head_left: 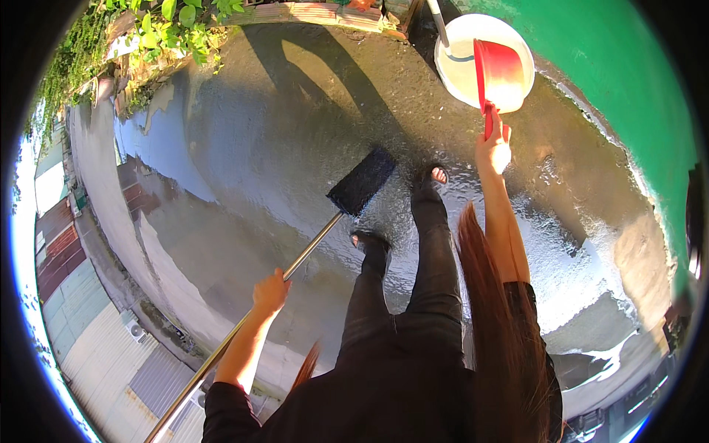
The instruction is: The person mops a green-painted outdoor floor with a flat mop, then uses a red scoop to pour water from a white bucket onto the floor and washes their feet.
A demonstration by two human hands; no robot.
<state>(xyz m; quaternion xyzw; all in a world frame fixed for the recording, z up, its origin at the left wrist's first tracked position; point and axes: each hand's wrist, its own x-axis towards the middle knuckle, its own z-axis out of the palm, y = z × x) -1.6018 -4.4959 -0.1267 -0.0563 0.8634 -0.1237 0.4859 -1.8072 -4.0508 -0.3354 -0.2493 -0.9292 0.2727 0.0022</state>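
The person's left hand has its fingers closed around a long, shiny gold-toned metal pole, whose dark, flat rectangular cleaning head lies on the wet grey-brown concrete floor, ahead of the left foot. The right foot, in dark footwear, stands just beside that head and limits the room on its right.

The right hand reaches forward, fingers wrapped about the handle of a rounded red plastic dipper. The dipper shows over the mouth of a round white bucket; whether it touches the rim I cannot tell. A grey pole slants into the bucket, taking up its far left side, and a bright green wall rises near it on the right.

Long reddish-brown hair hangs across part of the right arm. Leafy green plants and a row of reddish bricks border the far edge; corrugated metal roofs lie beyond the floor at left.
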